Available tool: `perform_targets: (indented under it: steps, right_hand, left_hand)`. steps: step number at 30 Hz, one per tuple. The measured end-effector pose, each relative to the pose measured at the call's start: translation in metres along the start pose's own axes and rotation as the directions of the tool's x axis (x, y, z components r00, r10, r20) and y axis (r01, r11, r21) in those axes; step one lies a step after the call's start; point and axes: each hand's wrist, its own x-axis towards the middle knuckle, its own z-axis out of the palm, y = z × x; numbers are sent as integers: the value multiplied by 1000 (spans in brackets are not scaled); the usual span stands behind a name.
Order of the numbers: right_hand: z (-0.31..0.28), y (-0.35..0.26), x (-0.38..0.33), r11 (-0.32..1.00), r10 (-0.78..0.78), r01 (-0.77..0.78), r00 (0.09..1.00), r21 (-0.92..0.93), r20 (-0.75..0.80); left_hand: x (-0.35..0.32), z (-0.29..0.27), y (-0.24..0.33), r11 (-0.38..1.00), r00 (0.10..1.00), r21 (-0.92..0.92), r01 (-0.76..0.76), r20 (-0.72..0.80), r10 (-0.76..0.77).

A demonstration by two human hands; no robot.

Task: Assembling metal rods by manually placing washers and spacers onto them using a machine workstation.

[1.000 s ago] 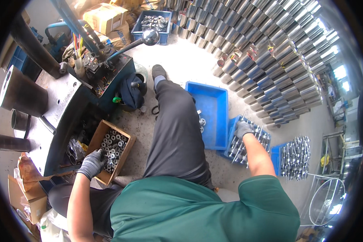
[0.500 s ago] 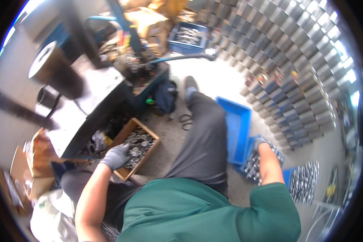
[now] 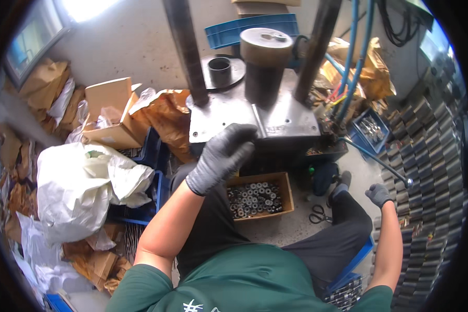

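Note:
My left hand (image 3: 221,158), in a dark grey glove, is raised before the metal plate (image 3: 208,125) of a press-like machine. Its fingers point right and bend slightly, with the thumb apart; nothing shows between them. Below it a wooden box (image 3: 287,192) holds many small metal rings (image 3: 255,197). A thick steel cylinder (image 3: 265,73) rises from the plate, and a small metal ring (image 3: 280,37) lies on its top. Out to the right, near the stacked metal tubes (image 3: 421,156), my right hand (image 3: 378,194) is gloved and closed; whatever it may hold is hidden.
Dark columns (image 3: 184,52) flank the cylinder, beside a short black tube (image 3: 219,72). A rod with a ball end (image 3: 408,182) reaches toward the stack. White sacking (image 3: 73,192) and cartons (image 3: 109,104) crowd the left. Scissors (image 3: 317,213) lie on the floor; a tray of metal parts (image 3: 346,294) sits lower right.
My view has swung left toward the machine. My left hand has come up out of the wooden box, and my right hand has left the blue tray of metal parts.

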Motion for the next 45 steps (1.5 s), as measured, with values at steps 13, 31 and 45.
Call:
perform_targets:
  steps: [13, 31, 45]
  right_hand:
    - [51, -91, 78, 865, -352, 160, 868, 475, 349]
    - [40, -92, 79, 849, -169, -171, 808, 500, 565]
    - [51, -60, 103, 894, -49, -198, 848, 402, 527]
  left_hand:
    - [-419, -85, -234, 276, 320, 172, 946, -647, -692]
    - [-422, 6, -239, -125, 71, 365, 923, -479, -875]
    - [-436, 33, -280, -151, 76, 345, 926, -564, -822]
